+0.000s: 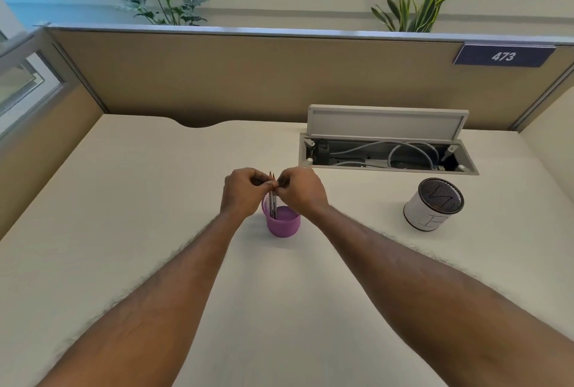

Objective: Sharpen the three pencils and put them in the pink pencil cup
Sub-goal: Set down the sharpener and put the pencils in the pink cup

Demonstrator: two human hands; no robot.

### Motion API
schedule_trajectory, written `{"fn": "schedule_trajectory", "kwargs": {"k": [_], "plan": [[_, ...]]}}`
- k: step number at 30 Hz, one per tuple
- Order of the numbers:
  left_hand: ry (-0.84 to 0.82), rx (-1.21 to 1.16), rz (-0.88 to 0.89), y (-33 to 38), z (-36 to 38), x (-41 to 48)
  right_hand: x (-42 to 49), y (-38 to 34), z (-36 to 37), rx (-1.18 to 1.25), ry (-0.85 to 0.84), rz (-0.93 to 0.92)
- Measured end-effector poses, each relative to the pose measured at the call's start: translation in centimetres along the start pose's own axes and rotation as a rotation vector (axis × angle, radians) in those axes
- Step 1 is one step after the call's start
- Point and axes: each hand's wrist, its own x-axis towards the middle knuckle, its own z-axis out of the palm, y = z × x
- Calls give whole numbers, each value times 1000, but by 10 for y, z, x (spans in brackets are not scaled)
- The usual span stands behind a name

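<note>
The left hand (243,192) hovered near the middle of the table (124,200), its fingers (259,181) curled in and pinching the pencils (272,200) just under their tips. The pencils stood upright as a tight dark bundle, with two sharpened wooden points showing above the fingers; how many there were could not be counted. Their lower ends sat inside the pink pencil cup (284,225), a round mesh cup standing upright mid-table. The right hand (299,192) met the left over the cup, its fingers also bent and pinching the same bundle. Toward the far right edge lay an open cable hatch (388,122), and nearer stood a white mesh-topped canister (433,205).
</note>
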Motion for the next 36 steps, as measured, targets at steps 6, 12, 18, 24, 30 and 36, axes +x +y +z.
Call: {"fn": "schedule_trajectory", "kwargs": {"k": [6,12,18,24,30,36], "plan": [[-10,7,-17,-10,7,-4,-3,2,4,-181,25,-94],[6,56,-13,-11,11,-6,-2,5,4,-267,-5,-83],[5,108,-26,-17,10,-5,-3,8,-2,-222,-29,-68],[34,102,-33,-22,6,-8,-16,20,-30,-61,63,-41],[197,75,197,-19,-5,-32,-55,65,-64,69,143,46],[135,89,415,-24,6,-90,-126,141,-73,62,132,221]]}}
